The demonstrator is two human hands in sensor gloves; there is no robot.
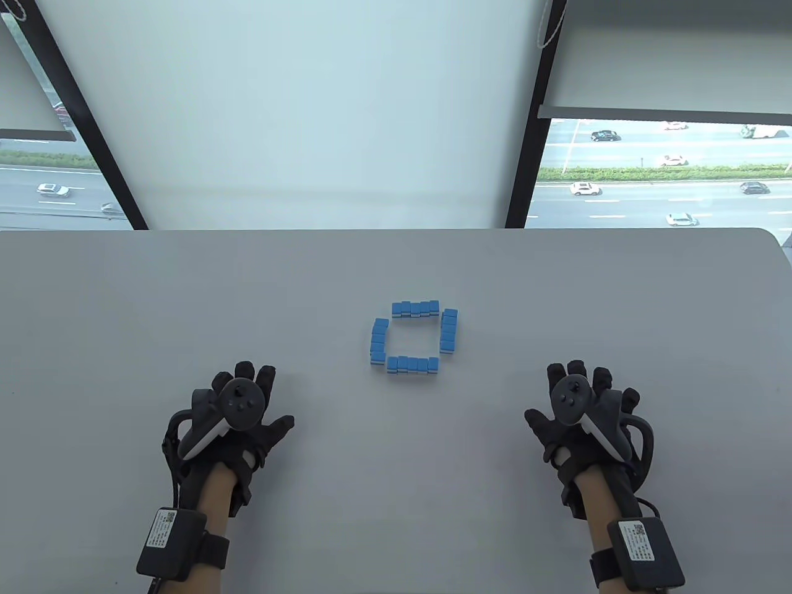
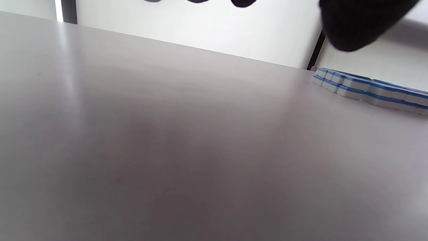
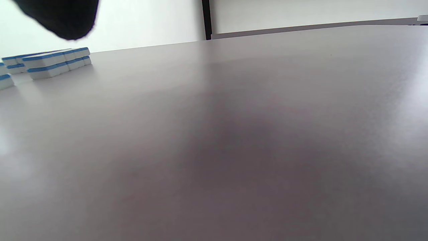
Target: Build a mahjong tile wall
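The wrist-pack labels carry print too small to read.

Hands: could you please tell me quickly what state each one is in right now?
Left hand: open, fingers spread, holding nothing.
Right hand: open, fingers spread, holding nothing.

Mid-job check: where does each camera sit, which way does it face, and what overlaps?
Table view: above the person, looking down at the table; shows the tile wall, left hand and right hand, both flat.
Left wrist view: low over the tabletop, facing the wall at far right; dark fingers at top.
Right wrist view: low, wall at far left; fingers top left.
Shared: all three see the wall.
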